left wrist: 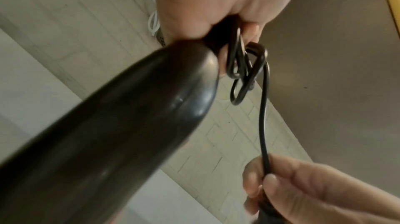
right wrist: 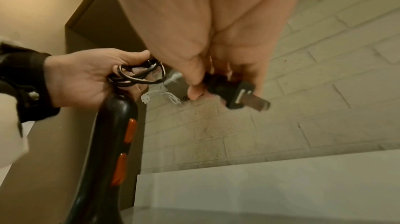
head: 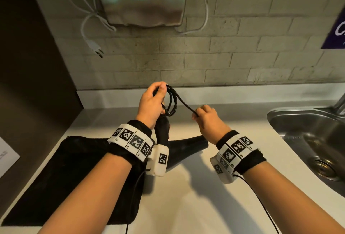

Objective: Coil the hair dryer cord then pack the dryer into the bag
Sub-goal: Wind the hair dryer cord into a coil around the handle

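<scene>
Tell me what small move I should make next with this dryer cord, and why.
Probably bring the right hand with the plug over to the left hand and lay the last span on as one more loop. The left hand already grips several cord loops at the hair dryer handle's end, and only one short stretch remains.

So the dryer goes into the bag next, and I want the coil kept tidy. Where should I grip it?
Probably the handle top, from the left hand's side: it narrows under the coil, so one grip pins both.
</scene>
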Demonstrator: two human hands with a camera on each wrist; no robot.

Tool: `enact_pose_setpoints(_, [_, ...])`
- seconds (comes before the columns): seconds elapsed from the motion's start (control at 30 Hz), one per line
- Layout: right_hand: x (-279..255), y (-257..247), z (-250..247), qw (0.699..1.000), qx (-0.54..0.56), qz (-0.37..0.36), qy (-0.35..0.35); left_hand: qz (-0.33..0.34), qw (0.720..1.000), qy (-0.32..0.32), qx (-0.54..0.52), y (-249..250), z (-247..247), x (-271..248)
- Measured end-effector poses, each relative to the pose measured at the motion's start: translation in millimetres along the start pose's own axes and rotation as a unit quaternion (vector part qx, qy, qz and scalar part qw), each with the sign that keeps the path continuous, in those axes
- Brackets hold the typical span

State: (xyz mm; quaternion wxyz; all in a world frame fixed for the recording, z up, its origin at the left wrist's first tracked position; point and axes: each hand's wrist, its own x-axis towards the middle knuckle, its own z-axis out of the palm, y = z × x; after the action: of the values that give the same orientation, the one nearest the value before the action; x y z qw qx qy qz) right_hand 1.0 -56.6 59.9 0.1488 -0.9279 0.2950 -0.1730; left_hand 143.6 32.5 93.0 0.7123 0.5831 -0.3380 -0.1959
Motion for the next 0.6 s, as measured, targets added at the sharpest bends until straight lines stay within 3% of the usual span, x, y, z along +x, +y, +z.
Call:
enact_pose_setpoints(0.07, [-0.7, 0.5, 1.7, 0.997, -0.069, 0.009, 0.032, 0.007, 1.000, 0.010, 0.002, -0.9, -2.9, 0.1])
enact_pose_setpoints(0.17, [1.9, -6.1, -8.1, 0.993, 0.080, 0.000, 0.086, 0.017, 1.000, 0.021, 0.010, -1.1, -6.1, 0.6])
enact_pose_setpoints(0.3, [2.1, -25.3, -29.9, 0.966, 0.226, -0.020, 0.124, 0.026, 0.999, 0.035, 0.008, -2.4, -6.6, 3.7])
enact_pose_setpoints(0.5, [5.5, -46.4, -38.5, 0.916, 0.344, -0.085, 0.190, 0.046, 0.998, -0.003, 0.050, -0.2, 1.7, -0.7])
enact_pose_setpoints(0.6, [4.6, -51.7, -31.8, 0.905, 0.361, -0.094, 0.206, 0.052, 0.997, -0.026, 0.059, 1.2, 6.4, -4.0])
